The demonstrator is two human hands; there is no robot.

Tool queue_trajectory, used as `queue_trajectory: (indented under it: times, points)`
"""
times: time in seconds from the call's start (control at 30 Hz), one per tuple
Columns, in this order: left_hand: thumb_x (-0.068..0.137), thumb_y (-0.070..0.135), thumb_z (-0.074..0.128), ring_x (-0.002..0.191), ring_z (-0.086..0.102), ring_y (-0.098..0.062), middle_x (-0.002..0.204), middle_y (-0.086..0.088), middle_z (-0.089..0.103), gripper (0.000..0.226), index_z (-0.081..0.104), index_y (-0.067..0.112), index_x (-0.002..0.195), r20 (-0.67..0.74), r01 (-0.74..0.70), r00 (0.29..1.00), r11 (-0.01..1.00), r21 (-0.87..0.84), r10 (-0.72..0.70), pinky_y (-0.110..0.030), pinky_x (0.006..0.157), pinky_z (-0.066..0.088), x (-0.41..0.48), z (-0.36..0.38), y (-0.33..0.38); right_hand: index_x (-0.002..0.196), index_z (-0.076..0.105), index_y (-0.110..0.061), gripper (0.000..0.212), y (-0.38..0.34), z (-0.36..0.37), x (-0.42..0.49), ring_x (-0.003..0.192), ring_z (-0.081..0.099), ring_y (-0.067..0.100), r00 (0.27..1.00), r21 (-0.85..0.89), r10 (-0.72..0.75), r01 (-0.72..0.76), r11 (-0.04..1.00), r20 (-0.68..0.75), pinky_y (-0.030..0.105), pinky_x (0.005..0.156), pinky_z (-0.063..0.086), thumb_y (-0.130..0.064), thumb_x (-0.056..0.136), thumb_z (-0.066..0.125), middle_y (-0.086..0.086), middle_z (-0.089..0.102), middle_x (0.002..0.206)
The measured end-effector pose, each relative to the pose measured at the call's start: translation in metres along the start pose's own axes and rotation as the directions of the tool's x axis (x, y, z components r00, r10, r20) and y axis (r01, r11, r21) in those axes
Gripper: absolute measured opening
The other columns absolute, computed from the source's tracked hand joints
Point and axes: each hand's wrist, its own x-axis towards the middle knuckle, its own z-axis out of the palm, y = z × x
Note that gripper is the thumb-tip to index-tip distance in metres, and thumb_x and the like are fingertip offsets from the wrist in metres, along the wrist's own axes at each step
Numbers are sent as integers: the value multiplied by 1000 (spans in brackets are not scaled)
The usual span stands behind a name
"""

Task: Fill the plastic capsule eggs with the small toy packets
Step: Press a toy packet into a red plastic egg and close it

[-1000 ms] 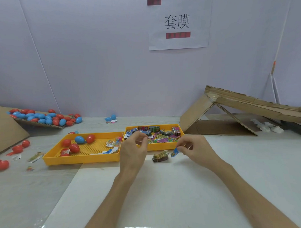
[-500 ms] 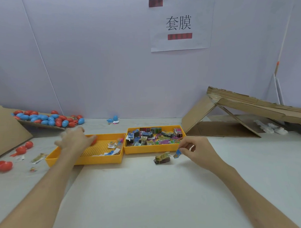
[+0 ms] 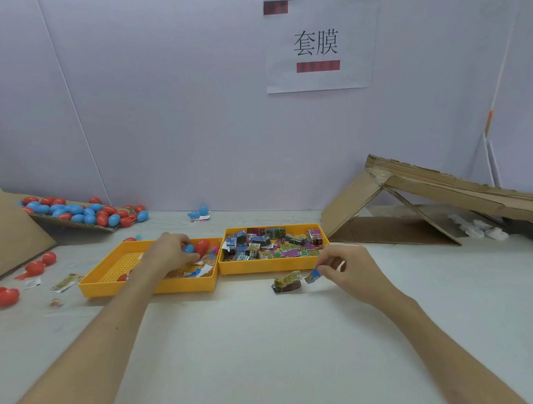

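One feed for me: head cam, wide-angle, worn above the table's (image 3: 264,338) near edge, facing forward and pitched down. Forearms run in from the bottom corners. Left hand (image 3: 170,253) and right hand (image 3: 349,268) land mid-frame, near enough to make out the capsule egg (image 3: 189,249) gripped left and the toy packet (image 3: 313,275) pinched right (print unreadable). Beyond the hands: yellow trays (image 3: 147,286), then back wall (image 3: 165,114).
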Motion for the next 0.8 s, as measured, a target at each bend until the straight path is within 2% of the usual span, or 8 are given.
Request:
queue_trajectory:
  times: [0.1,0.2,0.37,0.53,0.6,0.7,0.8]
  points:
    - [92,29,68,106,61,-26,122,-9,62,36,65,24,127,-19,-86,996,996,23,86,-37,86,55,-4,10,25,79,73,-20,19,-1,0,0,65,60,12,1000,3,4,-4,1000,-4,15,62,43,-2,83,72,-8,70,72]
    - [88,7,62,112,59,-31,126,-10,57,42,65,25,126,-48,-80,995,996,40,82,-40,87,54,-6,16,36,79,73,-19,19,-2,1,0,65,60,13,1000,-1,-2,2,1000,-18,13,61,40,-1,83,72,-9,69,72]
    - [84,12,68,116,57,-27,127,-5,60,47,61,29,127,-103,-22,994,994,105,33,-39,90,51,-10,15,41,81,74,-18,20,-2,1,0,70,61,10,998,-11,-33,33,999,-45,10,59,41,2,82,69,-10,70,74]
    - [86,19,75,117,55,-23,130,0,59,53,52,33,132,-104,-170,978,978,121,182,-35,87,52,-15,15,43,84,74,-17,20,-1,0,0,75,64,7,997,-18,-52,51,999,-59,10,58,43,3,82,69,-8,70,79]
    - [85,14,76,113,56,-23,129,0,62,53,54,33,129,-111,-187,975,980,62,193,-34,83,52,-16,15,42,84,74,-18,22,-1,1,0,75,64,8,997,-18,-56,55,998,-56,11,58,43,3,81,71,-6,70,81]
    - [84,3,76,98,56,-22,121,-7,66,43,59,30,113,-166,-157,977,977,-141,133,-32,74,51,-15,13,38,85,73,-23,25,-2,0,0,73,64,11,997,-5,-51,51,999,-58,11,60,44,2,80,74,-5,70,82]
    - [88,7,75,96,56,-20,118,-10,71,33,63,24,113,-217,-159,969,968,-194,116,-33,78,50,-18,8,40,84,71,-26,26,-3,0,-1,72,62,12,995,-1,-61,61,998,-76,13,61,45,-1,80,77,-7,69,81]
